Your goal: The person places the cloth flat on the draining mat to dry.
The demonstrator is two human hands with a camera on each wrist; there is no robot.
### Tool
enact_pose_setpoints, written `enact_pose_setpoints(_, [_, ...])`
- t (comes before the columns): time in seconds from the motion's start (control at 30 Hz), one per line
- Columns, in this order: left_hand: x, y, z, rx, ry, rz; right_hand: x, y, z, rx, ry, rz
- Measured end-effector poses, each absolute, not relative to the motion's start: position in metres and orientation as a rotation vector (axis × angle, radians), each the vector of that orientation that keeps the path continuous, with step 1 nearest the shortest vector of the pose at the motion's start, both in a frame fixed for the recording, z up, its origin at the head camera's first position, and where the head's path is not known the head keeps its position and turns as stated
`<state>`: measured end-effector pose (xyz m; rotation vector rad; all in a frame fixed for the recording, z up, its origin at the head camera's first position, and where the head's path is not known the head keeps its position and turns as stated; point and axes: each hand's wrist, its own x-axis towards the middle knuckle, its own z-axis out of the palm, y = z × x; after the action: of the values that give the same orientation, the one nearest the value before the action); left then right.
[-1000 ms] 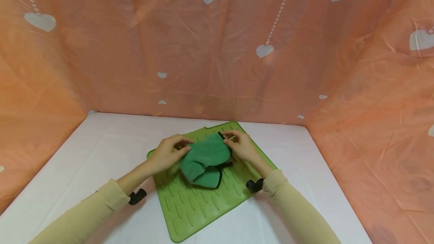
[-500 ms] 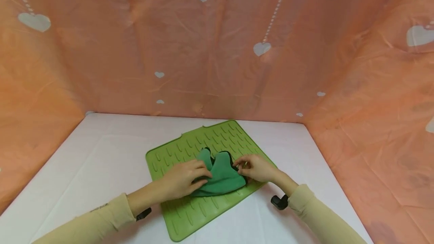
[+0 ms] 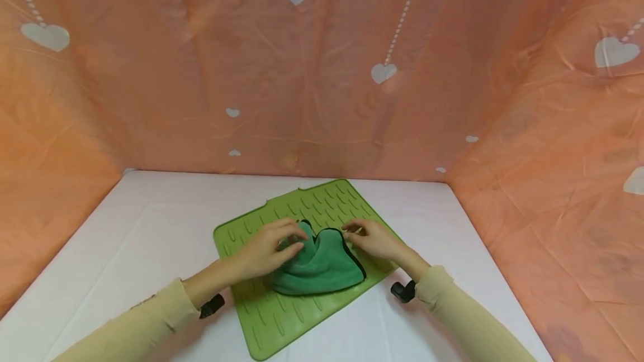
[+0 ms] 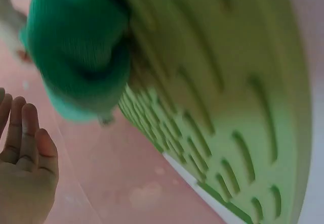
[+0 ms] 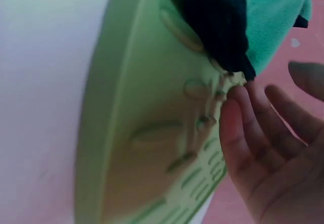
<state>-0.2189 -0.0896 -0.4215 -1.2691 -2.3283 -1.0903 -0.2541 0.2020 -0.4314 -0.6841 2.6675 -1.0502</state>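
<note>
A green cloth (image 3: pixel 322 267) with black edging lies folded and rumpled on the ribbed green mat (image 3: pixel 282 323). Beside the cloth's left part is my left hand (image 3: pixel 269 250), its fingers gently bent. In the left wrist view, a gap separates that left hand (image 4: pixel 28 158) from the bunched cloth (image 4: pixel 78 47). My right hand (image 3: pixel 374 239) hovers by the upper right edge of the cloth. From the right wrist, the fingers of the right hand (image 5: pixel 276 148) look loosely extended near the cloth's black edge (image 5: pixel 217 21), with the thumb apart; whether a fingertip touches it I cannot tell.
The mat lies at an angle on a white table (image 3: pixel 166 239). Orange curtains (image 3: pixel 312 99) printed with pale hearts enclose the back and both sides. A black wrist-worn piece (image 3: pixel 402 291) shows under the right wrist, another (image 3: pixel 212 306) under the left.
The cloth, gripped by both hands a second ago, has been turned and laid nearer the mat's front edge. Since half a second ago the fingers have loosened and the right hand has shifted slightly away upward.
</note>
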Motion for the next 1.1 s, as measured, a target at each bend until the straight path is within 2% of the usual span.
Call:
enact_pose_setpoints(0.2, [-0.257,-0.101,-0.425,-1.007,-2.547,-1.342,-0.264,0.185,-0.434,-0.589,2.695,-1.032])
enact_pose_setpoints(0.47, [-0.283,-0.105,-0.446,-1.095,-2.837,-1.416,-0.270,0.177,-0.444,-0.631,2.745,-0.998])
enact_pose_setpoints(0.7, [-0.285,-0.104,-0.449,-1.133,-2.831,-1.442,-0.268,0.178,-0.444,-0.641,2.746,-1.110])
enact_pose_setpoints(0.87, [-0.277,-0.112,-0.440,-1.014,-2.785,-1.553,-0.266,0.181,-0.437,-0.648,2.793,-1.280])
enact_pose_setpoints(1.1, [-0.266,-0.130,-0.416,-0.881,-2.702,-1.466,-0.276,0.191,-0.420,-0.595,2.937,-1.289])
